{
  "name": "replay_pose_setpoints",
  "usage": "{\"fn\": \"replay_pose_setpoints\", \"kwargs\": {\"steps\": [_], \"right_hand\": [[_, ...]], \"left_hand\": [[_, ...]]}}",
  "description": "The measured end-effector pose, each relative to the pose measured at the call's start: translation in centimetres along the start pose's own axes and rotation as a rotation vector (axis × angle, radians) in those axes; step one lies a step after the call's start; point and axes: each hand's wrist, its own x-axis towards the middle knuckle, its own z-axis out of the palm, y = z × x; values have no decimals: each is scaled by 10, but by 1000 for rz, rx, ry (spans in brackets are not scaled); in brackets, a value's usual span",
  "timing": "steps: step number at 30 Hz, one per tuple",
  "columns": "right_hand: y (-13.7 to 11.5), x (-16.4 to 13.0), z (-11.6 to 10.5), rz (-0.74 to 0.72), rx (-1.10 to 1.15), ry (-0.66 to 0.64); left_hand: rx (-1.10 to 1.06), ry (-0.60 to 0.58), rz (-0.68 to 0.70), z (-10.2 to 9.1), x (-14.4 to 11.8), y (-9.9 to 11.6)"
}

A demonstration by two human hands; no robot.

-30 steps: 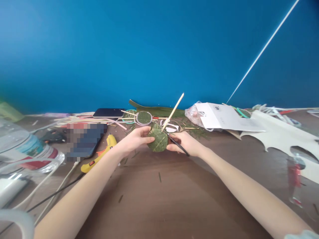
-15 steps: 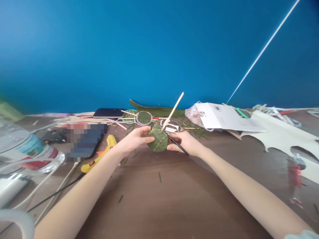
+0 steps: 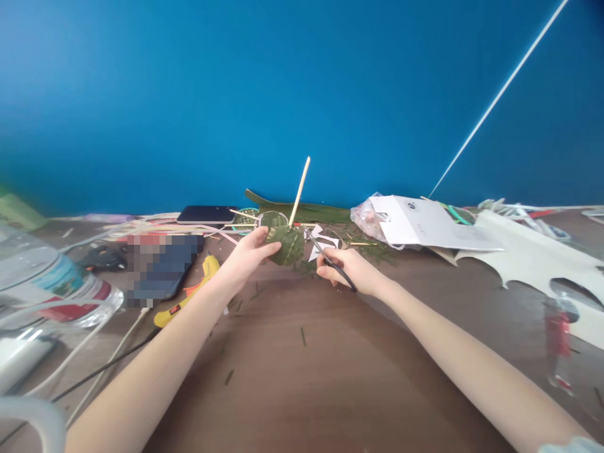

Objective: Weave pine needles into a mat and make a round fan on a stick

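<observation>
Just above the brown table (image 3: 302, 377), a round green leaf disc (image 3: 285, 245) with a wooden stick (image 3: 299, 192) rising from it is pinched between the fingers of the left hand (image 3: 248, 257). Beside it, black scissors (image 3: 330, 264) are gripped by the closed right hand (image 3: 352, 270). A yellow glue gun (image 3: 189, 296) lies left.

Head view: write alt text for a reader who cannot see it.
A person's left hand holds a round green leaf-covered disc with a wooden stick standing up from it, while the right hand grips dark scissors beside it. Around them a brown table holds a yellow glue gun, a phone and white paper.
</observation>
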Motion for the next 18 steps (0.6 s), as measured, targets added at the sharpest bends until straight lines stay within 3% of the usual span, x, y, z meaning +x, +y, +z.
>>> {"fn": "replay_pose_setpoints", "kwargs": {"steps": [8, 14, 18], "right_hand": [[-5, 1, 1, 13, 115, 116], [-6, 1, 3, -34, 147, 156], [-3, 2, 7, -32, 171, 158]], "left_hand": [[69, 159, -8, 0, 2, -4], [85, 143, 86, 11, -1, -2], [-59, 64, 16, 18, -4, -5]]}}
